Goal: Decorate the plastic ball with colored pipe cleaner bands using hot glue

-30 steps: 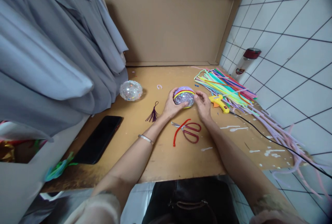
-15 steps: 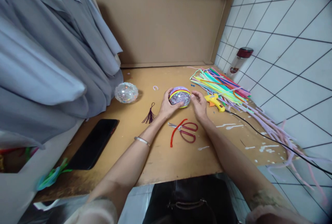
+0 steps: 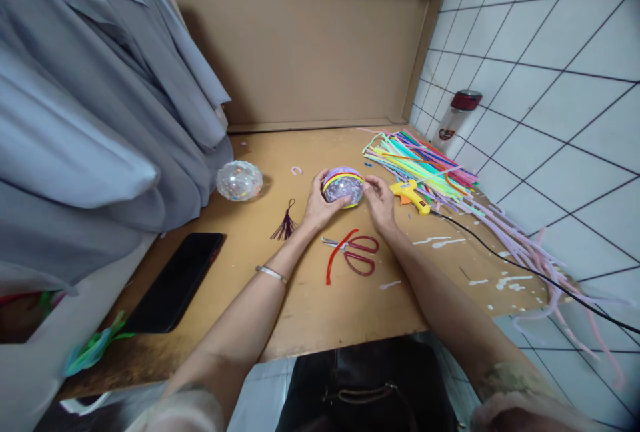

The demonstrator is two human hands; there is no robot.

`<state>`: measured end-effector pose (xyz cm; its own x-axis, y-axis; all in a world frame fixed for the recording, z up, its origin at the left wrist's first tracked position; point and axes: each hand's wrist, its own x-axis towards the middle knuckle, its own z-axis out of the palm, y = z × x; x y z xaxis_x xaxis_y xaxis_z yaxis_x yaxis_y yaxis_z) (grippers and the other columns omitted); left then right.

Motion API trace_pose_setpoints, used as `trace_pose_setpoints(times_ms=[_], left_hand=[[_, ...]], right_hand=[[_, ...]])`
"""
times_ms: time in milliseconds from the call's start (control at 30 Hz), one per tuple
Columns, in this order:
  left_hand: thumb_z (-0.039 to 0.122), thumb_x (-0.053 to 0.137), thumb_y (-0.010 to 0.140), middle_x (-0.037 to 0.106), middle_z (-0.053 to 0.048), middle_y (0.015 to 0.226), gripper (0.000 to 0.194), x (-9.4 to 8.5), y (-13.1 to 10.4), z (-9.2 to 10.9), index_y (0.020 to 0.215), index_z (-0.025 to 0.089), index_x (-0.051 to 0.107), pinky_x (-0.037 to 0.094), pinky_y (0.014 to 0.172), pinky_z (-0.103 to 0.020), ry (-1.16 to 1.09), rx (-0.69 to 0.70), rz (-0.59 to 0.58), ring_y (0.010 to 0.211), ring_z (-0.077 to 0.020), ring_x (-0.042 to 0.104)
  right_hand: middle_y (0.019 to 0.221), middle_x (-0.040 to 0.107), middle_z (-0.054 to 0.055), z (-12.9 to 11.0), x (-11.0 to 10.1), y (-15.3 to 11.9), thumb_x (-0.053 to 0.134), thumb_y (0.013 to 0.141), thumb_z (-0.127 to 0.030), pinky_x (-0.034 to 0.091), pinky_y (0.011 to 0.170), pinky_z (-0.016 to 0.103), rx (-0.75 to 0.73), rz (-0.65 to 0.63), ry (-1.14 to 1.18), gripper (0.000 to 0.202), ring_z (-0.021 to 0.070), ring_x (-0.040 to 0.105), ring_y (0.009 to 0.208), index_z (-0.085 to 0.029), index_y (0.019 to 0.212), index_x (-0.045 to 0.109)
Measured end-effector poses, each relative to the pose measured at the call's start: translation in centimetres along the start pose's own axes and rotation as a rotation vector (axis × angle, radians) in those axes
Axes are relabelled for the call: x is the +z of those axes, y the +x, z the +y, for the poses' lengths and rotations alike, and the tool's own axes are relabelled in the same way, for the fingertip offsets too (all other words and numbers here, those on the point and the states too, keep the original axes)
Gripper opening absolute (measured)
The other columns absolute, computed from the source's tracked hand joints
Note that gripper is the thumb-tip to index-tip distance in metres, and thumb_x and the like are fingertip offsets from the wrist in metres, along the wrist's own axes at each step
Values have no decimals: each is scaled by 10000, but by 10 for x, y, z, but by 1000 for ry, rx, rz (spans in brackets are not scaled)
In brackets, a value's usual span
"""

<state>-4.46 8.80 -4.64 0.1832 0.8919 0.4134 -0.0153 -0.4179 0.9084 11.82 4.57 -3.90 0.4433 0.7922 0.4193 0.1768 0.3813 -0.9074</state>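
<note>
My left hand is wrapped round the left side of a clear glittery ball, thumb across its front. Lilac, red and yellow pipe cleaners band the ball's upper part. At the ball's right edge, my right hand has curled fingers, with thumb and fingertip closed together against it near the end of the yellow band. Whether a strip end lies between those fingertips is too small to tell. Below the hands lie red-handled scissors with a red pipe cleaner across the blades.
A yellow glue gun with a black cord lies right of my hands, beside a pile of coloured pipe cleaners. Leftward are a second clear ball, a dark tassel and a black phone. A jar stands by the tiled wall.
The whole view has shifted slightly, so everything sits a little further left. Both hands keep the same hold at the ball.
</note>
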Motion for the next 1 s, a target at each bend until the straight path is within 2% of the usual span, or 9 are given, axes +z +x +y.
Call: trace_pose_setpoints(times_ms=[333,733,900,1000], left_hand=[[594,876,574,420,-187,1534,1071,-1,-1,0,1443,206,387,380,1177,-471,-2,-8,-10,1408,-332,458],[586,874,580,431,-180,1515,1049,-1,-2,-1,1440,221,397,392,1167,-486,11,8,-4,1395,-338,466],[644,863,560,440,-194,1504,1081,-2,-3,1,1434,212,397,387,1168,-499,-8,-12,-3,1390,-350,467],[719,785,630,447,-178,1504,997,-5,-2,2,1423,243,413,393,1160,-503,-65,-41,32,1397,-348,464]], right_hand=[[1038,691,89,-1,0,-1,671,777,-599,553,930,431,-5,15,9,455,222,656,943,-208,1011,660],[1026,689,72,2,-1,1,655,790,-578,550,906,402,-15,9,-9,409,209,650,938,-230,1006,651],[1027,694,71,1,-2,2,659,781,-580,553,910,418,-7,19,-20,412,215,648,938,-228,995,662],[1029,696,75,0,-5,4,664,773,-554,554,903,416,-6,59,-17,398,214,648,935,-220,989,663]])
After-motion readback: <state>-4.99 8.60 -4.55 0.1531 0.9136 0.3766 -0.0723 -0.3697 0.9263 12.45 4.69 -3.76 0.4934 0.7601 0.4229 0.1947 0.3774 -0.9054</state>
